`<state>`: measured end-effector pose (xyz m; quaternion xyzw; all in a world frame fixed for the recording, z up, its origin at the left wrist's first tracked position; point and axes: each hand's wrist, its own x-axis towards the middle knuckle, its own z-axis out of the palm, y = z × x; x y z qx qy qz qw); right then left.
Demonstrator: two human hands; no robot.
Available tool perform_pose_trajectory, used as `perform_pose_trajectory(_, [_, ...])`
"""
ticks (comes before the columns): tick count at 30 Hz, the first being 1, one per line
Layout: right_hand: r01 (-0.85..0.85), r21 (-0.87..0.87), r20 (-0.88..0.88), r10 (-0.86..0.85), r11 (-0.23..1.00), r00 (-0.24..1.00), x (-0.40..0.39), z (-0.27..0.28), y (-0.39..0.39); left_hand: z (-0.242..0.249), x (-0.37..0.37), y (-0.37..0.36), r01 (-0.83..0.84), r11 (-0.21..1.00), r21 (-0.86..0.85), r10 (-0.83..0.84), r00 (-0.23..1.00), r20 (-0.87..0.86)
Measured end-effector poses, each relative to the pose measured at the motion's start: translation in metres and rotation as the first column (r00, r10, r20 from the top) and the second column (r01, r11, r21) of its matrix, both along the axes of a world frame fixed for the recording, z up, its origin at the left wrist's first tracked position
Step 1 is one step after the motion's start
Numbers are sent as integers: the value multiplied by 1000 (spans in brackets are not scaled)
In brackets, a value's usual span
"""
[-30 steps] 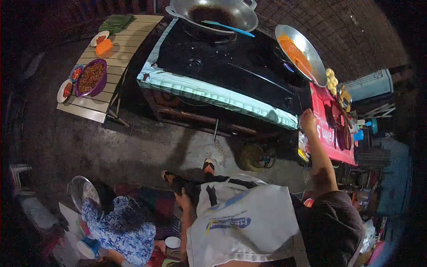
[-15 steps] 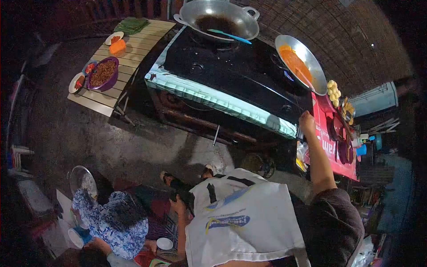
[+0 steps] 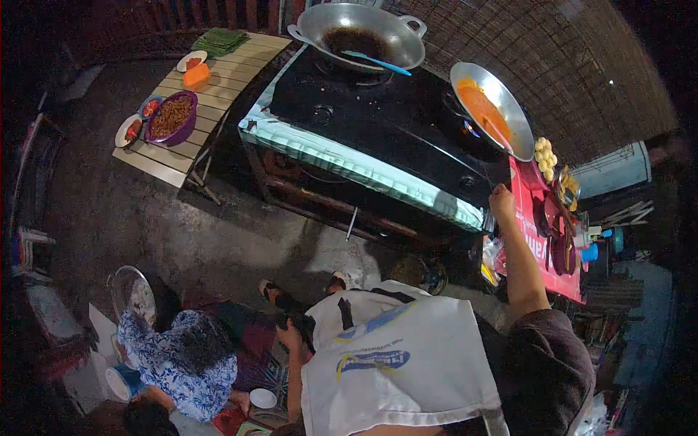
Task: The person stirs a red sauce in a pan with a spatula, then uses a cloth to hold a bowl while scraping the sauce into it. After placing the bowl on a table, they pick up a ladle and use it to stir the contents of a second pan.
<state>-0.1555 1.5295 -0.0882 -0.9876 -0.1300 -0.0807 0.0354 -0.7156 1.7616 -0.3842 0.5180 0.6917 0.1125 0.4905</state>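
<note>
My right hand (image 3: 500, 198) is stretched out to the front right corner of the black stove (image 3: 363, 109), its fingers closed. Whatever they may hold is too small to tell. Just beyond it, a shallow metal wok (image 3: 520, 116) of orange sauce (image 3: 480, 109) sits on a burner with a small blue flame showing; a pink utensil (image 3: 498, 133) rests in the sauce. My left hand (image 3: 289, 336) is low, beside my white apron (image 3: 400, 356) and against something dark; its fingers are mostly hidden.
A large wok (image 3: 403, 52) with a blue spatula (image 3: 385, 65) stands at the back. Left, a slatted table (image 3: 163, 174) bears a purple bowl (image 3: 190, 131) and green leaves (image 3: 218, 41). Yellowish round pieces (image 3: 544, 154) lie right. A person in a patterned top (image 3: 182, 370) sits lower left.
The view has shifted slightly. My right hand stays by the stove corner with only a small movement, and the burner flame looks brighter.
</note>
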Motion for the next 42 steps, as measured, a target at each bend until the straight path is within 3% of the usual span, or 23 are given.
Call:
perform_pose_trajectory(2, [-2,-6,-4,2,1000,1000,-2,1,3,2,6,4,-66,984,-164,43,989,-144])
perform_pose_trajectory(4, [92,-27,3,-92,995,996,-3,1,5,-2,4,5,-25,987,-161,-3,985,-172])
perform_pose_trajectory(9, [20,-40,-4,-20,999,1000,-11,11,8,-4,-4,4,43,976,-213,-88,974,-209])
perform_pose_trajectory(11, [-17,-31,4,18,999,1000,-11,11,7,-16,-15,2,276,943,-188,-316,919,-236])
perform_pose_trajectory(12, [5,-29,-5,-5,1000,1000,-10,12,7,-104,-43,-9,162,972,-169,-180,979,-97])
perform_pose_trajectory(13, [28,-27,-15,-28,999,999,-10,12,8,-163,-60,-14,39,985,-165,-31,998,52])
perform_pose_trajectory(14, [28,-28,-15,-28,999,999,-8,9,5,-163,-56,-9,-78,981,-178,113,974,194])
perform_pose_trajectory(15, [3,-11,19,-3,1000,1000,-6,5,3,-170,-60,-15,-88,981,-171,105,990,95])
perform_pose_trajectory(16, [-22,4,55,22,1000,998,-3,2,0,-130,-46,-13,-98,981,-168,98,995,-6])
perform_pose_trajectory(17, [-22,2,54,22,1000,998,-1,-1,-3,-48,-17,-4,-109,979,-170,92,990,-104])
perform_pose_trajectory(20, [-53,2,54,53,999,997,-9,6,3,-52,-20,-4,5,995,-101,-23,984,-179])
perform_pose_trajectory(24, [38,-23,-19,-38,999,999,-17,12,13,-62,-21,-8,30,995,-98,-53,969,-242])
perform_pose_trajectory(26, [48,-22,-13,-49,999,999,-18,11,15,-1,-4,2,-35,985,-168,-3,975,-224])
perform_pose_trajectory(28, [-5,-37,3,5,999,1000,-22,12,17,16,1,8,-20,983,-185,-20,978,-209])
perform_pose_trajectory(33, [-125,16,62,124,992,990,-31,11,34,-32,-19,-3,-25,989,-145,10,994,-109])
perform_pose_trajectory(35, [-140,46,107,135,989,985,-35,15,39,-30,-15,0,-12,980,-198,-39,968,-250])
perform_pose_trajectory(38, [-56,-21,87,57,998,995,-36,22,40,3,-4,0,-131,965,-228,103,986,-131])
perform_pose_trajectory(41, [34,-20,23,-34,999,999,-22,18,25,-82,-32,-12,-115,975,-189,100,991,-88])
perform_pose_trajectory(42, [3,-17,31,-3,1000,1000,-21,18,22,-83,-34,-14,-115,975,-190,100,991,-88])
